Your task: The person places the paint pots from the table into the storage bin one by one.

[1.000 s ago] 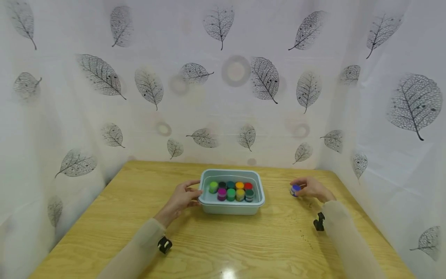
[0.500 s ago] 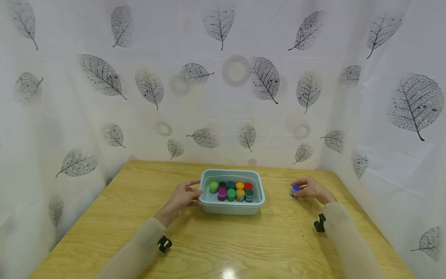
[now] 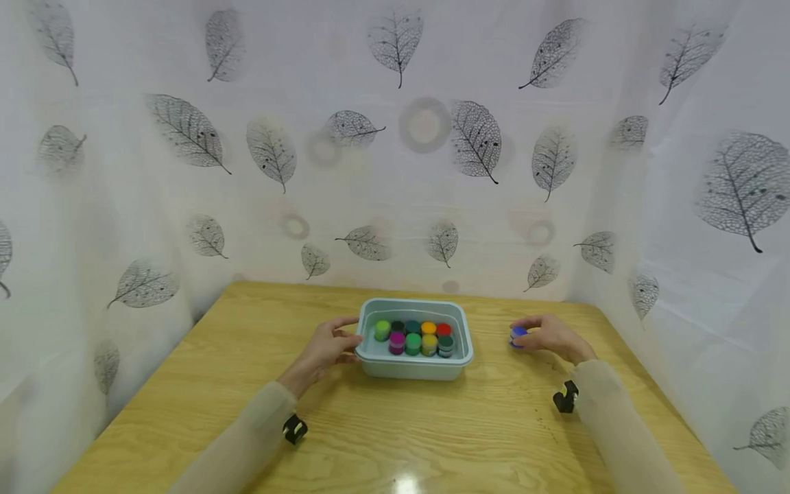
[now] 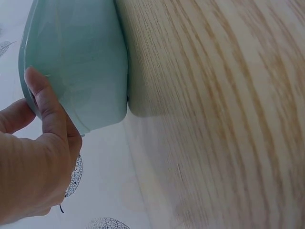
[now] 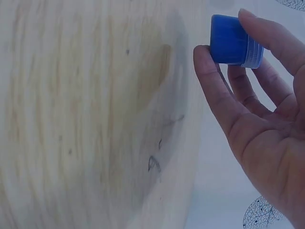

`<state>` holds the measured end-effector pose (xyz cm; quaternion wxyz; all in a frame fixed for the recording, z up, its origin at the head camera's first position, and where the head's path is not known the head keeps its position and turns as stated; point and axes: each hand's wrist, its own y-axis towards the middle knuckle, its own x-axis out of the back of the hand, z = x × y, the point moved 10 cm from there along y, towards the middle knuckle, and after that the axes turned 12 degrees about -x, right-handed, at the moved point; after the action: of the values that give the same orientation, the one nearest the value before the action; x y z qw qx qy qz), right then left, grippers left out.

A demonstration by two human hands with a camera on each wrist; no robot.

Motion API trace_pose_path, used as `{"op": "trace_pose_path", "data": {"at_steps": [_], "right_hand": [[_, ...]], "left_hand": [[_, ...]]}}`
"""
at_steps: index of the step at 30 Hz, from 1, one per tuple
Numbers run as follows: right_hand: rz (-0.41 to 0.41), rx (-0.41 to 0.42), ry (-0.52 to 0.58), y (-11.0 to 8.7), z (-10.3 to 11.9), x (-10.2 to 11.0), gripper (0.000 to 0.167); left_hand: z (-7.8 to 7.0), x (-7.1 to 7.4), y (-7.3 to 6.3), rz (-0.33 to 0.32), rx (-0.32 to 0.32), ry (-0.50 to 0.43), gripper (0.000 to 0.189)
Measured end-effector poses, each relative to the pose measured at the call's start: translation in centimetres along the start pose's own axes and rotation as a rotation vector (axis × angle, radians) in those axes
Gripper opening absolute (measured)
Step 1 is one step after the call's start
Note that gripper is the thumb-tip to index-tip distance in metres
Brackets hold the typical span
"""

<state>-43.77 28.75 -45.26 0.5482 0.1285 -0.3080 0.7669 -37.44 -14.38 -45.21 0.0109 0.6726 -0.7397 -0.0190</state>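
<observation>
In the head view a pale blue-green plastic container point(image 3: 409, 371) stands on the table, with several small paint jars point(image 3: 413, 344) of different colours upright inside. My left hand point(image 3: 328, 348) pinches its left rim between thumb and fingers, which the left wrist view shows from beside the container wall point(image 4: 90, 71). To the right of the container, my right hand point(image 3: 551, 337) holds a blue paint jar point(image 3: 517, 334) between thumb and fingertips. In the right wrist view the jar's blue body point(image 5: 227, 40) and clear ridged lid edge show between the fingers.
The wooden table point(image 3: 395, 425) has small dark marks point(image 5: 154, 163) near the right hand. A white curtain point(image 3: 395, 192) with a leaf print hangs behind the table and along both sides. A black wrist mount point(image 3: 295, 429) sits on the left sleeve.
My right hand and the blue paint jar have shifted slightly left, towards the container. My left hand keeps its grip on the rim. The whole head view has turned slightly left.
</observation>
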Motion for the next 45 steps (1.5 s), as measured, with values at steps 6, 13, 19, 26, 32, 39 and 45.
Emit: {"op": "trace_pose_path", "data": {"at_steps": [6,13,19,26,32,39,45], "right_hand": [[0.043,0.033,0.033,0.2,1.0,-0.8,0.064],[0.063,0.070,-0.002,0.0,2.8,-1.7,0.065],[0.071,0.073,0.013,-0.1,3.9,-2.6,0.064],[0.089,0.109,0.027,-0.6,5.5,-3.8,0.062],[0.103,0.136,0.026,-0.9,6.7,-4.6,0.057],[0.091,0.138,0.070,-1.0,7.9,-5.3,0.060],[0.075,0.176,0.121,-1.4,9.3,-5.9,0.053]], "left_hand": [[0.0,-0.1,0.1,0.002,-0.003,-0.010,0.054],[0.1,-0.2,0.1,0.000,-0.005,-0.009,0.054],[0.1,-0.2,0.1,0.005,-0.002,-0.012,0.054],[-0.2,-0.2,0.0,0.000,-0.005,-0.004,0.053],[-0.2,-0.1,0.0,0.001,-0.008,0.004,0.053],[-0.2,-0.1,0.0,-0.012,0.001,-0.008,0.052],[-0.3,-0.1,-0.1,-0.013,0.000,0.000,0.051]]}}
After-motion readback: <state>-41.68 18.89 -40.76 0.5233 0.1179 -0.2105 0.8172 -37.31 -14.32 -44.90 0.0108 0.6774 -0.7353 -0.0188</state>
